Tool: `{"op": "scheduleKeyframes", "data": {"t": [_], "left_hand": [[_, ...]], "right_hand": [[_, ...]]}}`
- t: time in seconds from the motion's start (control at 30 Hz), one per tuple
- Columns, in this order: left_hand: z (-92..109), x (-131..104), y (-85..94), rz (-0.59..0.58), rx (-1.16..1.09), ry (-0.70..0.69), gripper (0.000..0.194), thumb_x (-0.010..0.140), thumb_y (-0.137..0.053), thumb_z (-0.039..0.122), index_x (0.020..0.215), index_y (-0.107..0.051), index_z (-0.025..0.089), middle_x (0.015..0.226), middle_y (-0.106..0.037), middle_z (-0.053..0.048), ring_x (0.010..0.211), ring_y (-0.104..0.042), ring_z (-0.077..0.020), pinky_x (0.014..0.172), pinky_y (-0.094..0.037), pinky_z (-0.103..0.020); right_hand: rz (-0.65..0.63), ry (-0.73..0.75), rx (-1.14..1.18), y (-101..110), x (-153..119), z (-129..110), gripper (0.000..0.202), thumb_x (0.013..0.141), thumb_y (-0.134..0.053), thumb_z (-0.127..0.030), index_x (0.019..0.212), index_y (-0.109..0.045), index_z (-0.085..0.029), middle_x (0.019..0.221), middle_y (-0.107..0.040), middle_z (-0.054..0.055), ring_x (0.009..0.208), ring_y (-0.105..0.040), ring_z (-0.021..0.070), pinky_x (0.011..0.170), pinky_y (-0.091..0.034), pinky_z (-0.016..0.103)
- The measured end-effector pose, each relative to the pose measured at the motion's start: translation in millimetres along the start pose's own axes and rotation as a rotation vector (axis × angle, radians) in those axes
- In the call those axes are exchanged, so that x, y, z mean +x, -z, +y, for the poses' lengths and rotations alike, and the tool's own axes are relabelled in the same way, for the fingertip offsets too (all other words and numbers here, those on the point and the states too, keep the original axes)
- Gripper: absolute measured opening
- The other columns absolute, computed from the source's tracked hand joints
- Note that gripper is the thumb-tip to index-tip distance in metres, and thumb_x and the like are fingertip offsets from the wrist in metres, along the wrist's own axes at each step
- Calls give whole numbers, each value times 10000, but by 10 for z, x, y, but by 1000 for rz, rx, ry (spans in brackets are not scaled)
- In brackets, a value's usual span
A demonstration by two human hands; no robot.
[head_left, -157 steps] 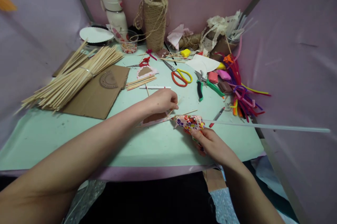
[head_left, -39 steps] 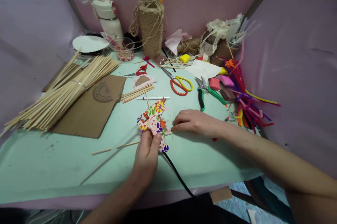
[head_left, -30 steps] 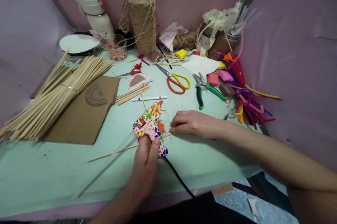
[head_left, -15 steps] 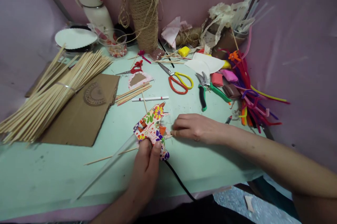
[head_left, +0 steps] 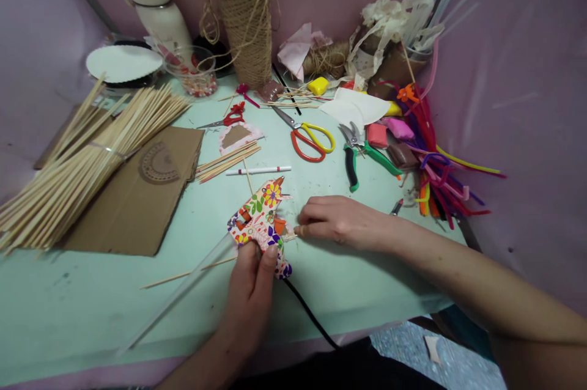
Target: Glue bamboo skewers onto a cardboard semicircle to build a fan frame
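A flower-patterned hot glue gun is in my left hand, fingers wrapped round its handle. A long clear glue stick juts from its rear toward the front edge, and a black cord trails from the handle's base. Just right of the gun, my right hand rests low over the table with thumb and fingers closed at a small pale piece, mostly hidden behind the gun. One thin wooden stick shows beyond the gun; another stick lies to its left.
Bundled bamboo sticks lie on cardboard at left. Scissors, green-handled pruning shears and a white pen lie beyond my hands. A twine spool and bottle stand behind; pipe cleaners are at right.
The whole view has shifted slightly, so everything sits a little further left. Both hands and the glue gun keep nearly the same places on the table.
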State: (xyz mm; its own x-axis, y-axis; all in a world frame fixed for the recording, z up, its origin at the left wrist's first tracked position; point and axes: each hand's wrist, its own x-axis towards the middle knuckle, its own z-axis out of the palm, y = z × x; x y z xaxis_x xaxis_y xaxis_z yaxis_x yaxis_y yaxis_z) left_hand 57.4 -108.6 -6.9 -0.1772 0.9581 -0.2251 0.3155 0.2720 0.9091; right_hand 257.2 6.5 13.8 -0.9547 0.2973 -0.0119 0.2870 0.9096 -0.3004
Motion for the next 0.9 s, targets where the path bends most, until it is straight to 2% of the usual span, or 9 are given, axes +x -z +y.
{"op": "scheduleKeyframes", "data": {"t": [0.27,0.5,0.73,0.9], "left_hand": [[43,8,-19,31,29,-41,380,898,-447,536,674,-429,229,626,-445,32,596,-449,-146,568,-402,-277],[36,-6,0,36,64,-24,366,899,-446,523,684,-443,227,636,-460,27,606,-453,-149,580,-405,-283],[42,-5,-6,36,78,-3,355,893,-449,518,697,-459,223,648,-473,23,621,-461,-153,591,-409,-291],[35,-7,-17,36,70,-22,353,892,-454,510,680,-432,229,623,-451,32,594,-446,-149,575,-399,-289]], "right_hand": [[30,5,41,-42,-11,6,282,1008,-401,-211,1083,-670,-169,986,-648,88,914,-526,198,766,-464,340],[-5,-7,57,-18,11,-1,304,1015,-379,-207,1067,-675,-158,985,-634,94,921,-516,197,777,-455,344],[16,-7,89,-37,5,-1,305,1014,-372,-204,1073,-667,-154,965,-635,102,903,-509,198,775,-439,340],[73,-14,135,16,-33,-19,328,985,-355,-140,1128,-648,-178,1052,-644,108,970,-547,208,826,-476,356]]}}
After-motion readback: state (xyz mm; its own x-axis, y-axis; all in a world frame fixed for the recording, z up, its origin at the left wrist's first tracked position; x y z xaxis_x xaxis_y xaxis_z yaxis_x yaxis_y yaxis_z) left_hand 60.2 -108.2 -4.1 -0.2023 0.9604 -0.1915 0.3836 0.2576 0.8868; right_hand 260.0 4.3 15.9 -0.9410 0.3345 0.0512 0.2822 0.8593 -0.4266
